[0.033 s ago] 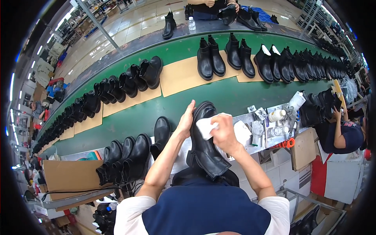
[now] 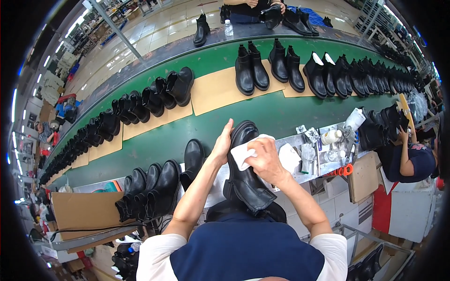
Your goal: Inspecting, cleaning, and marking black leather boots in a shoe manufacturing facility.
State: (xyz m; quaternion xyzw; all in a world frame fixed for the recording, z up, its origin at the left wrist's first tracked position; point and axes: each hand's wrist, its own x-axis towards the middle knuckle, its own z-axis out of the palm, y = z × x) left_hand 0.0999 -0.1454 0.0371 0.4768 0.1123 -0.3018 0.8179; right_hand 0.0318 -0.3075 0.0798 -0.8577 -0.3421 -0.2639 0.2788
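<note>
In front of my body a black leather ankle boot (image 2: 243, 183) lies with its toe pointing away and its shaft towards me. My left hand (image 2: 221, 146) grips its left side near the toe; the fingers under it are hidden. Bunched in my right hand (image 2: 266, 161) is a white cloth (image 2: 241, 155), pressed on the upper of the boot. Just left of my left forearm stands another black boot (image 2: 194, 158). A second crumpled white cloth (image 2: 289, 158) lies right of my right hand.
Rows of black boots (image 2: 253, 70) stand on cardboard sheets (image 2: 216, 91) along the green belt (image 2: 213, 125). More boots (image 2: 164, 185) sit at left. Bottles (image 2: 331, 136) and small tools crowd the bench at right. One co-worker (image 2: 407, 161) is at far right, another (image 2: 246, 11) across the belt.
My right hand has shifted slightly to the left and down along the boot, and the cloth moved with it. My left hand and the boot hold still.
</note>
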